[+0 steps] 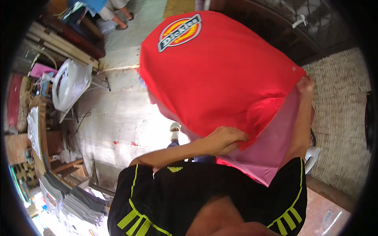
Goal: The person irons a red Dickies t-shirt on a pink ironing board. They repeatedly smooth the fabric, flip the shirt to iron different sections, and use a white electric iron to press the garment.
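Observation:
A large red cloth (220,67) lies spread out in front of me, with an oval logo print (180,33) in yellow, black and white at its far end. Under its near right side shows a pink cloth (267,153), hanging toward my body. My left hand (227,140) is closed at the near edge of the red cloth, its fingers pinched on the fabric. At the far right corner, my right hand (305,84) grips the cloth's edge, its fingers partly hidden. A fold rises in the red cloth between my two hands.
A stack of grey cloth (75,198) sits at the lower left. Beyond it stands a white, plastic-wrapped round thing (71,84). A person's legs (114,13) show at the far left. A woven mat surface (340,118) runs along the right.

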Demonstrator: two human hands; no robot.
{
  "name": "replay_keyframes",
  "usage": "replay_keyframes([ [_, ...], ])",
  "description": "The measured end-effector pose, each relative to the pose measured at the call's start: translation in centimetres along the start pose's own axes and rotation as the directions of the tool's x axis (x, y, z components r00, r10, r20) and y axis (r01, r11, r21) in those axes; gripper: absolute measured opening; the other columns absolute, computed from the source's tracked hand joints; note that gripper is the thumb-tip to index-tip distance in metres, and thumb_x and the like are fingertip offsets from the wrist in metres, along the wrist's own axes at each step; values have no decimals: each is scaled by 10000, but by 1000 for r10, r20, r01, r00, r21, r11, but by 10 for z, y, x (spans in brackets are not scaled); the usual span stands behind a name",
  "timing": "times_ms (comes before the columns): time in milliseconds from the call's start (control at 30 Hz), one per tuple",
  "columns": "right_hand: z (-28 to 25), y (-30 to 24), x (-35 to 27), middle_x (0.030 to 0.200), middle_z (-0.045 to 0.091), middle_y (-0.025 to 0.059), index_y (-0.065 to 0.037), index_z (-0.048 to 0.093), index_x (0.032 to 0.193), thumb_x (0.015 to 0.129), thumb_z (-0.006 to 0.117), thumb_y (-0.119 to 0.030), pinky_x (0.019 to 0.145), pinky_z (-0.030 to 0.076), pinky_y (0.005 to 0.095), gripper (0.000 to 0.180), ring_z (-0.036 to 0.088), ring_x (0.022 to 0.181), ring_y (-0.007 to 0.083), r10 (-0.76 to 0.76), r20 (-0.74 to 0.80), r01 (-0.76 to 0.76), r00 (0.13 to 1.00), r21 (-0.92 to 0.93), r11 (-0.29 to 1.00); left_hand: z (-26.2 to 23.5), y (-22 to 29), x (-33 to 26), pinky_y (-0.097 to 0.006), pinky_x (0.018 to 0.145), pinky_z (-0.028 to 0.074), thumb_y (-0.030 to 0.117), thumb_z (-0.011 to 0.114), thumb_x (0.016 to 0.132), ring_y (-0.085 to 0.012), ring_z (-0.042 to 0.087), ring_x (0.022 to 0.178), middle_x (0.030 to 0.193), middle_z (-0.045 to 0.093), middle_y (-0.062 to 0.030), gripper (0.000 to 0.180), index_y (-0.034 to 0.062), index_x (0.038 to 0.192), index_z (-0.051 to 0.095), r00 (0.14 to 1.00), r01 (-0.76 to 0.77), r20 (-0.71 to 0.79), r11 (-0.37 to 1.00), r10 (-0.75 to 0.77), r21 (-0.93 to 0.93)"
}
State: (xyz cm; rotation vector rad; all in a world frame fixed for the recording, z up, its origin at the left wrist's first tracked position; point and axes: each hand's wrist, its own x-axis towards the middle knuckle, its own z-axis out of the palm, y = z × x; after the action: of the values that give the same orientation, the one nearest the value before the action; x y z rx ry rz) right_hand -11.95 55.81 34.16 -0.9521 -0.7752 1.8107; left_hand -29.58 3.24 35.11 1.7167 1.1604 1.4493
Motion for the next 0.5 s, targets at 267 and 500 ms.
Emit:
replay_keyframes([
  [267,41,17,-36,1291,591,139,8,505,1330,792,786,-212,918,496,353,646,615,1099,260,-455,260,435,852,-834,339,25,-16,18,-436,766,544,-90,546,648,-352,652,884,1053,676,-139,343,4,976,582,998,32,50,999,-34,38],
  [500,-12,-90,29,985,700,131,-86,548,1268,751,764,-78,769,546,403,560,675,889,264,-644,347,407,682,-911,-61,91,-20,85,-417,764,539,-74,642,672,-326,653,867,1125,667,-145,332,27,982,581,967,-140,219,990,131,26],
])
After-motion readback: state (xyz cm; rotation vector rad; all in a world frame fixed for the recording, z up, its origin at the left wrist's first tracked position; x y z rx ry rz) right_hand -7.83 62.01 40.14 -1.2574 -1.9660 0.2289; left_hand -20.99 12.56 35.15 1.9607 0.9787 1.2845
